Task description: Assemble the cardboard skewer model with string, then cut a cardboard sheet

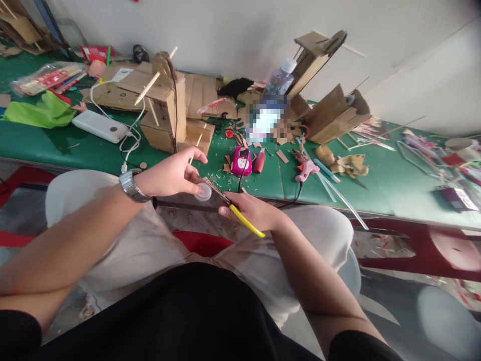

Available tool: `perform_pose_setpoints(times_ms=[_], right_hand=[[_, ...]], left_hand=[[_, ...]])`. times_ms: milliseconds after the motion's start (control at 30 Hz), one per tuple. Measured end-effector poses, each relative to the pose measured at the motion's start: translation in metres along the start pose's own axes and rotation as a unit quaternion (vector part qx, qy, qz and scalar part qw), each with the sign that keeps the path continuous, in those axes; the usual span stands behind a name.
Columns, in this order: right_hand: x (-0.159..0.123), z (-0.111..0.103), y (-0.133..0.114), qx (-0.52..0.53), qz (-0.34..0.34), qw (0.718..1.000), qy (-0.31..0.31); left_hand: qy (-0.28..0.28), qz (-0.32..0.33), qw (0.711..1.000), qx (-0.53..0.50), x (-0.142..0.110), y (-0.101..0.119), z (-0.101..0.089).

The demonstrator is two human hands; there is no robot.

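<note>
My left hand (pixel 173 175), with a metal watch at the wrist, pinches a small round translucent plastic cap (pixel 203 192) near the table's front edge. Yellow-handled pliers (pixel 246 220) are gripped in my right hand (pixel 253 210). Their metal jaws point left and reach the cap; whether they bite on it I cannot tell. Just beyond my left hand stands a cardboard structure (pixel 165 110) with wooden sticks through it. Past the pliers, a pink box-like item (pixel 241 161) with a black cord lies among wood shavings.
On the green table (pixel 270 185) are a white power bank (pixel 100 126) with cables, a pink glue gun (pixel 306 169), clear glue sticks (pixel 345 203), and cardboard scraps. A plastic bottle (pixel 280 80) and a second cardboard build (pixel 315 55) stand toward the wall.
</note>
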State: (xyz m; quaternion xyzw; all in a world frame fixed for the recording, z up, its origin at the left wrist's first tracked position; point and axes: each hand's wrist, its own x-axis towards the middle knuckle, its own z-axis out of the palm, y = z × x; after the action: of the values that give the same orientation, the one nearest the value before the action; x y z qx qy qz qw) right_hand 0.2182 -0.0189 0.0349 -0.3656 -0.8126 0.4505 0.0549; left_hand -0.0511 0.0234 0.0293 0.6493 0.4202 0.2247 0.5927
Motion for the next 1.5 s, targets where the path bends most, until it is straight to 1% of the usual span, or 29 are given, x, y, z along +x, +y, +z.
perform_pose_setpoints(times_ms=[100,300,433,600,767,867,933,1000,1100,1200,1267,1333,1400,1500], right_hand=[[0.002,0.003,0.004,-0.016,0.006,1.000,0.001],[0.004,0.007,0.008,0.010,-0.048,0.998,0.031],[0.006,0.007,0.009,0.019,-0.026,0.999,0.030],[0.009,0.008,0.010,-0.016,0.011,0.999,0.037],[0.009,0.009,0.012,-0.007,-0.003,0.999,0.031],[0.009,0.009,0.014,0.012,-0.011,0.999,0.035],[0.011,0.009,0.014,0.031,-0.014,0.998,0.048],[0.013,0.011,0.014,0.063,-0.011,0.995,0.074],[0.018,0.018,0.015,0.153,-0.005,0.980,0.124],[0.024,0.026,0.013,0.268,-0.002,0.946,0.185],[0.025,0.029,0.011,0.319,-0.002,0.922,0.220],[0.025,0.031,0.007,0.337,-0.008,0.909,0.243],[0.024,0.031,0.003,0.340,-0.019,0.903,0.261],[0.022,0.030,-0.001,0.350,-0.041,0.895,0.274]], left_hand=[[-0.001,-0.007,1.000,0.004,0.001,-0.002,-0.001],[-0.001,-0.017,1.000,-0.015,0.002,-0.001,-0.004],[-0.012,-0.036,0.999,-0.016,0.010,0.000,-0.005],[-0.025,-0.055,0.998,-0.031,0.021,-0.004,-0.005],[-0.041,-0.064,0.996,-0.052,0.020,-0.004,-0.005],[-0.040,-0.064,0.995,-0.060,0.017,-0.001,-0.005],[-0.031,-0.057,0.996,-0.058,0.016,0.001,-0.005],[-0.023,-0.046,0.997,-0.059,0.015,0.001,-0.006],[-0.012,-0.023,0.997,-0.072,0.014,0.002,-0.005],[0.005,-0.001,0.996,-0.088,0.013,0.003,0.000],[0.015,0.018,0.994,-0.104,0.012,0.003,0.005],[0.024,0.039,0.991,-0.122,0.012,0.002,0.011],[0.029,0.059,0.988,-0.141,0.013,0.001,0.016],[0.012,0.074,0.981,-0.180,0.013,-0.002,0.021]])
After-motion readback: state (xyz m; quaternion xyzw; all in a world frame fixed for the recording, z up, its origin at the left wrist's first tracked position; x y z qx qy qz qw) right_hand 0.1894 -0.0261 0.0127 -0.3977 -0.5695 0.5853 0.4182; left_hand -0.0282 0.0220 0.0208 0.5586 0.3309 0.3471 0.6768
